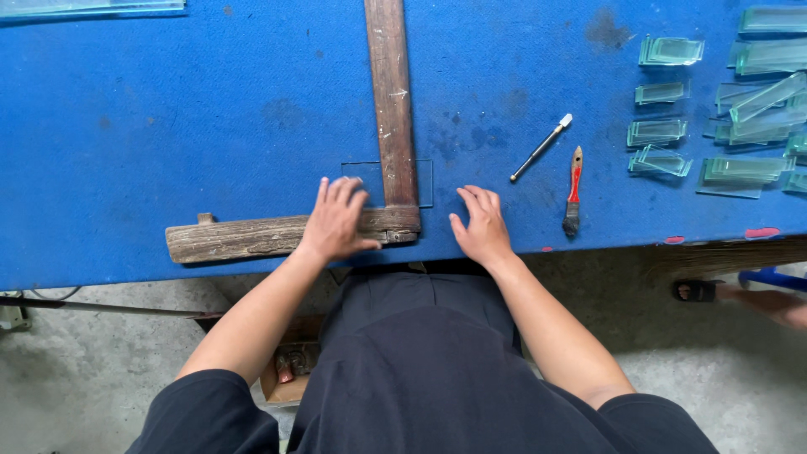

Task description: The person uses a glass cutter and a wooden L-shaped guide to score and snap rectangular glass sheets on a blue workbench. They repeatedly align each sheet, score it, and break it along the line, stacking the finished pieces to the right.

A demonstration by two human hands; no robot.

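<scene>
Glass pane (366, 175) is laid flat on the blue table (210, 109), under the wooden square (393, 118), so its edge is guided. The square is pressed down by the left hand (334, 223), open and flat. The right hand (482, 227) rests open beside it, holding nothing. A cutter (540, 149), a brush (573, 192) and cut glass pieces (723, 101) are kept at the right.

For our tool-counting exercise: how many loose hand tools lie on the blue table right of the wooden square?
2: a slim metal glass cutter lying diagonally, and a red-handled brush just right of it, near the table edge. None seem hidden.
</scene>
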